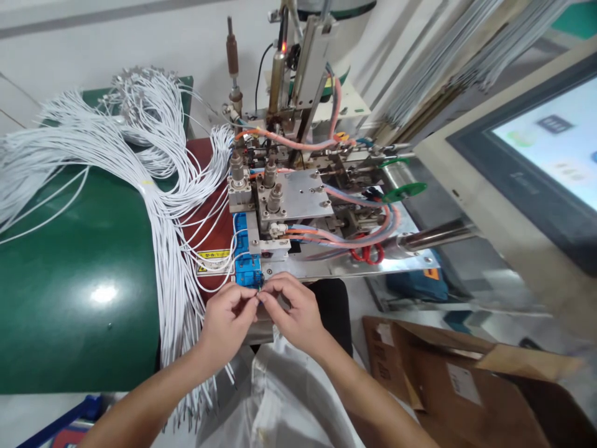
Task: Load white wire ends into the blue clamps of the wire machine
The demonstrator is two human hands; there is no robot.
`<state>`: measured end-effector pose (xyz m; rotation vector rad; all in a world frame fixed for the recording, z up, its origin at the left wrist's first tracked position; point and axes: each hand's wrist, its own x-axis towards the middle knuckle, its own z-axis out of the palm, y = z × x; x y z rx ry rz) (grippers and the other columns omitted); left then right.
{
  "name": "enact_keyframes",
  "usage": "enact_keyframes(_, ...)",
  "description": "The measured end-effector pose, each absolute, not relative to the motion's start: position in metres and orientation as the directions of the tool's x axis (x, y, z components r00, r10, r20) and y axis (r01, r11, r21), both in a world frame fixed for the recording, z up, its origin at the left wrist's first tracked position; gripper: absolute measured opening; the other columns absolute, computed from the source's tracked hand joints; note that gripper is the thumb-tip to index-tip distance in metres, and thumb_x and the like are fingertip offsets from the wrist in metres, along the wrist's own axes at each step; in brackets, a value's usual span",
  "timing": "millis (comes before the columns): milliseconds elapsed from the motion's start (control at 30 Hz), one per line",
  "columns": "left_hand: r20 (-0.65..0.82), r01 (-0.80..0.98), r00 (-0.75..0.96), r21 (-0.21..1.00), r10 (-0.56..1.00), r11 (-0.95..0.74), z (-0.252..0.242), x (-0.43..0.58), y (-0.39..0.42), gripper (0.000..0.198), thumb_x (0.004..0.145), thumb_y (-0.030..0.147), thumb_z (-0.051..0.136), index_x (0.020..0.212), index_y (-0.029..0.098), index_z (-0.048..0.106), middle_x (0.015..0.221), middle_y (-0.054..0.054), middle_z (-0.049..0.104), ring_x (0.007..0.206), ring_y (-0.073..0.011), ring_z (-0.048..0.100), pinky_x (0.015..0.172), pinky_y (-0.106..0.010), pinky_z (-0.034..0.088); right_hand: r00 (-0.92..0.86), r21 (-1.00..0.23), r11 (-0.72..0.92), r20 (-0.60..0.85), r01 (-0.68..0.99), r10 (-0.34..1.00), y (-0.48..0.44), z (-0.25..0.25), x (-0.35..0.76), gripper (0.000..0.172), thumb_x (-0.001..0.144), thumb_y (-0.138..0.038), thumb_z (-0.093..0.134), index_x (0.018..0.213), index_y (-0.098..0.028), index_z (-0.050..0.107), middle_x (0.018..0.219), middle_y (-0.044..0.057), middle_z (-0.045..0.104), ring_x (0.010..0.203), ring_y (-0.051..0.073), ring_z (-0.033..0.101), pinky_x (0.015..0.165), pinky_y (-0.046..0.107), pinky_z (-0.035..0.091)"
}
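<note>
My left hand [228, 314] and my right hand [295, 311] meet fingertip to fingertip at the near end of a blue fixture [246, 239]. Both are pinched closed on the fine wires [259, 287] of a cable end, small and partly covered by the fingers. White cables [240, 254] loop from the left onto the blue fixture. A large bundle of white cables [161, 249] hangs down beside my left forearm, its lower ends loose. Just beyond my hands stands a bench machine with a metal plate [298, 196] and pneumatic cylinders.
A green mat [84, 280] lies under the cables at left. Orange and blue air hoses [326, 236] cross the machine. A green-rimmed wire spool [402, 180] sits at its right, near a tilted screen [555, 137]. Below right is an open cardboard box [466, 386].
</note>
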<state>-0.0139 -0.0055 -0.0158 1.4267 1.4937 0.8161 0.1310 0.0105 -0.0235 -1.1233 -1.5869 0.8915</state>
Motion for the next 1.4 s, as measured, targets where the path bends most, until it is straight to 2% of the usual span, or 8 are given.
enact_keyframes(200, -0.022, 0.594, 0.14, 0.802, 0.99, -0.066, -0.003, -0.018, 0.0, 0.015, 0.078, 0.015, 0.052, 0.074, 0.018, 0.066, 0.066, 0.001, 0.056, 0.059, -0.0099, 0.054, 0.056, -0.02, 0.043, -0.298, -0.898, 0.297, 0.201, 0.325, 0.933, 0.022, -0.011, 0.144, 0.011, 0.077, -0.014, 0.053, 0.069, -0.02, 0.058, 0.066, 0.001, 0.057, 0.061, 0.013, 0.053, 0.057, 0.024, 0.043)
enact_keyframes(333, -0.051, 0.629, 0.311, 0.76, 0.949, -0.165, 0.007, -0.023, 0.005, 0.018, 0.078, 0.012, 0.051, 0.072, 0.019, 0.066, 0.067, 0.001, 0.057, 0.061, -0.0095, 0.053, 0.057, -0.02, 0.042, -0.427, -0.904, 0.277, 0.121, 0.325, 0.896, 0.026, -0.006, 0.147, 0.012, 0.074, -0.012, 0.054, 0.065, -0.019, 0.057, 0.063, 0.0, 0.055, 0.059, 0.012, 0.05, 0.055, 0.023, 0.041)
enact_keyframes(567, -0.106, 0.413, 0.049, 0.908, 0.993, 0.076, -0.006, -0.017, 0.004, 0.012, 0.079, 0.023, 0.054, 0.075, 0.016, 0.063, 0.068, 0.001, 0.054, 0.054, -0.0085, 0.053, 0.052, -0.02, 0.044, 0.061, -0.998, 0.057, 0.059, 0.035, 0.996, 0.009, -0.02, 0.12, 0.015, 0.078, -0.02, 0.056, 0.063, -0.018, 0.057, 0.063, 0.0, 0.054, 0.061, 0.013, 0.051, 0.059, 0.025, 0.042)
enact_keyframes(733, -0.281, 0.215, 0.0, 0.937, 0.96, 0.274, -0.01, -0.012, 0.001, 0.018, 0.076, 0.026, 0.058, 0.088, 0.013, 0.062, 0.066, 0.001, 0.056, 0.049, -0.0067, 0.052, 0.048, -0.018, 0.045, 0.014, -0.999, -0.05, -0.049, 0.016, 0.999, 0.006, -0.027, 0.122, 0.012, 0.074, -0.022, 0.059, 0.064, -0.017, 0.061, 0.063, 0.001, 0.058, 0.06, 0.013, 0.051, 0.057, 0.026, 0.042)
enact_keyframes(833, -0.292, 0.207, 0.021, 0.937, 0.956, 0.282, -0.009, -0.013, 0.002, 0.024, 0.076, 0.025, 0.059, 0.097, 0.014, 0.063, 0.067, 0.001, 0.057, 0.051, -0.0065, 0.053, 0.05, -0.017, 0.046, 0.023, -0.996, -0.092, -0.092, -0.014, 0.996, 0.009, -0.027, 0.126, 0.008, 0.073, -0.024, 0.06, 0.071, -0.017, 0.062, 0.067, 0.002, 0.059, 0.059, 0.013, 0.052, 0.056, 0.026, 0.043)
enact_keyframes(1100, -0.301, 0.225, 0.059, 0.933, 0.952, 0.281, -0.009, -0.013, 0.003, 0.021, 0.078, 0.025, 0.057, 0.095, 0.015, 0.062, 0.066, 0.001, 0.058, 0.052, -0.007, 0.053, 0.051, -0.017, 0.046, -0.022, -0.977, 0.089, 0.087, 0.196, 0.996, 0.012, -0.023, 0.13, 0.012, 0.076, -0.019, 0.056, 0.065, -0.018, 0.059, 0.064, 0.001, 0.058, 0.059, 0.012, 0.051, 0.055, 0.025, 0.042)
enact_keyframes(1233, -0.294, 0.411, 0.149, 0.887, 0.944, 0.212, -0.005, -0.025, 0.009, 0.027, 0.079, 0.024, 0.056, 0.104, 0.017, 0.059, 0.074, 0.0, 0.06, 0.055, -0.0085, 0.055, 0.052, -0.019, 0.045, -0.021, -0.931, 0.173, 0.176, 0.322, 0.984, 0.013, -0.028, 0.132, 0.012, 0.077, -0.018, 0.054, 0.065, -0.019, 0.057, 0.065, 0.002, 0.058, 0.062, 0.014, 0.053, 0.057, 0.025, 0.042)
enact_keyframes(1400, -0.155, 0.724, 0.325, 0.676, 0.933, -0.14, 0.0, -0.041, 0.021, 0.021, 0.082, 0.016, 0.049, 0.099, 0.021, 0.061, 0.09, -0.002, 0.062, 0.079, -0.0151, 0.059, 0.075, -0.029, 0.047, 0.031, -0.967, -0.074, -0.069, 0.243, 0.997, 0.017, -0.045, 0.13, 0.016, 0.08, -0.028, 0.05, 0.069, -0.019, 0.054, 0.056, -0.002, 0.05, 0.049, 0.011, 0.045, 0.048, 0.022, 0.038)
